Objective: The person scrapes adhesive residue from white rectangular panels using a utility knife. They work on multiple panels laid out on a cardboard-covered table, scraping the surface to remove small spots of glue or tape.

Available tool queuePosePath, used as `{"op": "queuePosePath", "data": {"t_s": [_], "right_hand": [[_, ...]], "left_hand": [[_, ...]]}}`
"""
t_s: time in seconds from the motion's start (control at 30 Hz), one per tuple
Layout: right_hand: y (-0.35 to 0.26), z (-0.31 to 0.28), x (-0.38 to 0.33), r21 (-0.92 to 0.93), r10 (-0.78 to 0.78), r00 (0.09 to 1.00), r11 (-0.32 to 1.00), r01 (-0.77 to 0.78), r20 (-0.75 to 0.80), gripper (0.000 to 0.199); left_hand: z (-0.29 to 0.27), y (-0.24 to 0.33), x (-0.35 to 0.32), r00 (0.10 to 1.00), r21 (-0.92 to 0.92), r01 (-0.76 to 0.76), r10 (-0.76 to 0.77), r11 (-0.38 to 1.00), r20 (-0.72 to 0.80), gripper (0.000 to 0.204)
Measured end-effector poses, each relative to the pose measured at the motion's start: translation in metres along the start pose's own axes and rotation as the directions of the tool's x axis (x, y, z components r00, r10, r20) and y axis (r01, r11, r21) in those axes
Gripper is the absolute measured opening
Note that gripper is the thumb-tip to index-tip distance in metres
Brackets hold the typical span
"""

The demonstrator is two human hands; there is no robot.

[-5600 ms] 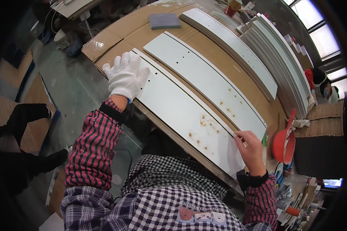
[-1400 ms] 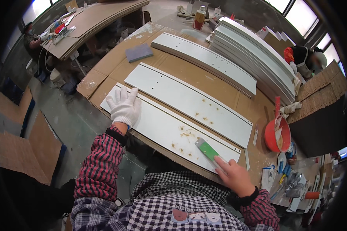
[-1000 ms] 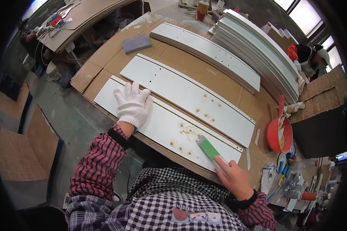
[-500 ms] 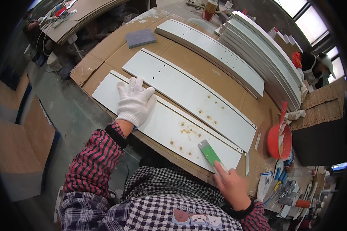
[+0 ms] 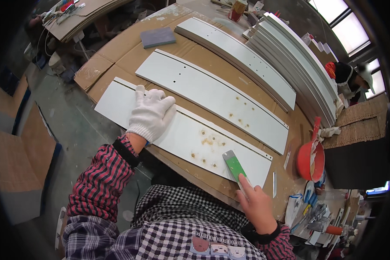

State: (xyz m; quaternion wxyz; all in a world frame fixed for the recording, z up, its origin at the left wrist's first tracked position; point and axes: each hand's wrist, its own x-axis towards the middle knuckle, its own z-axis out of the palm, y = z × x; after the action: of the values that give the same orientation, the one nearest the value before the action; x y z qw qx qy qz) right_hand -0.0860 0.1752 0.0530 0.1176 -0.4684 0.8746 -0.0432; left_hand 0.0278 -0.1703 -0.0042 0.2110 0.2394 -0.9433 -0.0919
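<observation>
Far left: flat brown sheets (image 5: 26, 160) on the grey floor. Next, the counter (image 5: 91, 74), covered in brown cardboard.

Left hand (image 5: 151, 112), in a white knitted glove: palm down on the left half of a long white grooved board (image 5: 182, 130), fingers bent near the groove. Can't tell if it grips the far edge. Board lies flat along the counter's near edge; brown-stained holes toward its right half.

Above that: grey rectangular block (image 5: 158, 37), lying flat. A second white grooved board (image 5: 212, 93) lies just beyond the first, similarly stained; a thicker white board (image 5: 240, 56) is farther back.

Green flat scraper with grey metal tip (image 5: 234, 165): over the first board, right of the stains, tip pointing away. Tip contact unclear. Bare right hand (image 5: 258, 206) is clamped on it, index finger along the body.

Right: narrow metal strip (image 5: 274, 185), tall stack of white boards (image 5: 290, 65), red round-bowled dipper (image 5: 311, 158).
</observation>
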Motion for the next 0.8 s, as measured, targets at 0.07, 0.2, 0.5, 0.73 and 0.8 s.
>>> {"op": "queuePosePath", "data": {"t_s": [0.07,0.2,0.5,0.73,0.8], "right_hand": [[-0.002,-0.008,-0.004,0.002,0.009,1.0,1.0,-0.009,0.027,0.052],[-0.009,-0.005,-0.005,-0.011,0.039,0.999,0.999,-0.039,0.017,0.051],[-0.023,0.003,-0.005,0.019,0.111,0.994,0.994,-0.111,0.0,0.047],[-0.02,0.016,0.001,0.146,0.106,0.991,0.985,-0.093,-0.085,0.048],[-0.02,0.015,-0.004,0.141,0.126,0.99,0.983,-0.116,-0.066,0.047]], "left_hand": [[-0.001,0.002,0.0,1.0,-0.009,-0.016,0.015,1.0,-0.008,0.014],[-0.001,0.006,-0.003,1.0,-0.024,-0.025,0.026,0.999,0.009,0.015],[0.004,0.004,-0.005,0.999,-0.028,-0.039,0.039,0.999,-0.008,0.017],[-0.007,0.022,-0.027,0.996,-0.048,-0.07,0.073,0.996,0.053,0.027],[-0.013,0.028,-0.043,0.997,-0.074,-0.058,0.061,0.996,0.046,0.03]]}}
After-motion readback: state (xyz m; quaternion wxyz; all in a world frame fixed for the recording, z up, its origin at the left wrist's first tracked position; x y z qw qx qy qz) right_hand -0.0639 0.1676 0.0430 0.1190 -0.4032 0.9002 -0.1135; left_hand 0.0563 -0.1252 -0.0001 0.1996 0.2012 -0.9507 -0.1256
